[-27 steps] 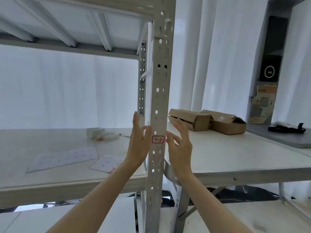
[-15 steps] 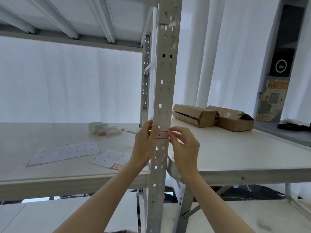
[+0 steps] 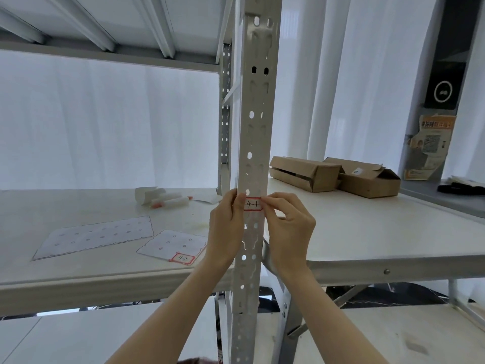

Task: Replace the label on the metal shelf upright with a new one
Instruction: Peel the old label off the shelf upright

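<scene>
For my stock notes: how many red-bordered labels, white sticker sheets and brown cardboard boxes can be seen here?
Red-bordered paper labels: 2
White sticker backing sheets: 2
Brown cardboard boxes: 2
Total: 6

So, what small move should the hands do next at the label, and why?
Probably lift the right edge of the 4-1 label away from the upright: the right hand pinches at that edge, the left hand holds the upright beside it, and the label lies flat, not yet peeled.
</scene>
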